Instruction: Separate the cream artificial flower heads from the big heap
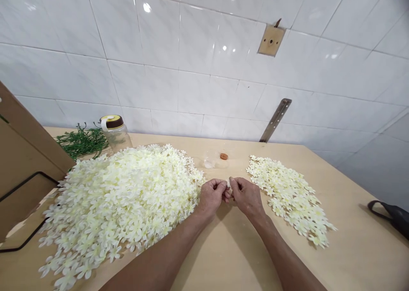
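Note:
My left hand (213, 196) and my right hand (246, 194) meet over the middle of the table, fingertips pinched close together. Between them shows a bit of a small white artificial flower (228, 183), mostly hidden by the fingers. Both hands are closed on it. To the left of my left hand spreads a big heap of white and pale yellow artificial flowers (128, 193). A smaller, flatter spread of the same flowers (290, 193) lies to the right of my right hand.
Behind my hands sit a clear plastic piece (209, 163) and a brown oval object (223, 156). A lidded bottle (115, 131), green artificial sprigs (83, 141) and a cardboard box (28, 154) stand at left. A black strap (390, 214) lies at the right edge. A tiled wall rises behind.

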{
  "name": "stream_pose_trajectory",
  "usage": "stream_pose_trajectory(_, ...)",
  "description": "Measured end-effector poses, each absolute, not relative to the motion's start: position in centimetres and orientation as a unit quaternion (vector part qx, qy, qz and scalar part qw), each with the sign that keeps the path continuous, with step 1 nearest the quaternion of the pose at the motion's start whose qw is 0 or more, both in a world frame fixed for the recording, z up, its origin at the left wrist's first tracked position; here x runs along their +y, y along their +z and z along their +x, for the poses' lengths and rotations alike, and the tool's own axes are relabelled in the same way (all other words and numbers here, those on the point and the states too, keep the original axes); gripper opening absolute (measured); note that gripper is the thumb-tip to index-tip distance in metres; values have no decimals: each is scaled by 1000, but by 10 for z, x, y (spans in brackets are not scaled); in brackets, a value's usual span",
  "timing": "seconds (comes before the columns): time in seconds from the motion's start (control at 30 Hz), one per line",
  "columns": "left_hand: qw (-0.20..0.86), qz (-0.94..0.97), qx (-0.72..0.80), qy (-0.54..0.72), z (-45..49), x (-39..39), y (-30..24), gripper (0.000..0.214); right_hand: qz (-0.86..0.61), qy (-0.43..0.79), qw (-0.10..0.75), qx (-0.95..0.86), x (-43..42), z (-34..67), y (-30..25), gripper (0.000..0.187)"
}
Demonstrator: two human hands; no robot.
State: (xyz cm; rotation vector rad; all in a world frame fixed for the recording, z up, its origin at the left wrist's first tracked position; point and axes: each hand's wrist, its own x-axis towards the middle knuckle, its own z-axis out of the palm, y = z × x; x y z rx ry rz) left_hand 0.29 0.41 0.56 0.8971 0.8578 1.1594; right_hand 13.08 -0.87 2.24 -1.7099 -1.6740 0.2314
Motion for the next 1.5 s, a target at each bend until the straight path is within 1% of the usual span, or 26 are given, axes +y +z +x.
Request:
stream_pose_trajectory(0.1,655,404,383,510,3,3,7,20,-671,167,372,-619,-9,131,23,51)
stream_pose_trajectory(0.27,647,413,386,511,2,4,3,20,-640,379,439,-504,-8,138,17,49)
stream_pose_trajectory(0.43,649,411,371,522,3,7,-1,22,-593,489,488,-413,-7,151,14,45)
stream_pose_trajectory(0.57,658,400,368,520,4,8,-2,24,-563,531,515,-369,-7,159,16,45)
stream_pose_trajectory(0.9,658,402,375,515,4,6,0,22,-509,557,559,-343,-11,161,23,41)
stream_pose_trajectory(1.0,654,403,383,513,4,6,2,23,-498,540,573,-364,-12,155,30,40)
stream_pose_trajectory(1.1,653,403,393,506,4,6,6,23,-518,482,565,-424,-7,143,45,40)
stream_pose_trajectory(1.2,659,400,382,510,3,6,8,25,-527,429,511,-526,1,131,66,40)
stream_pose_trajectory(1.3,666,395,366,517,3,5,8,27,-505,399,471,-603,7,127,81,44)
stream_pose_trajectory(1.33,665,392,370,517,3,5,8,26,-522,365,463,-616,8,128,82,42)
stream_pose_trajectory(1.43,659,389,393,510,4,5,7,21,-604,212,423,-641,6,137,71,28)
stream_pose_trajectory(1.5,654,395,398,508,4,6,7,20,-613,163,397,-664,2,143,58,23)
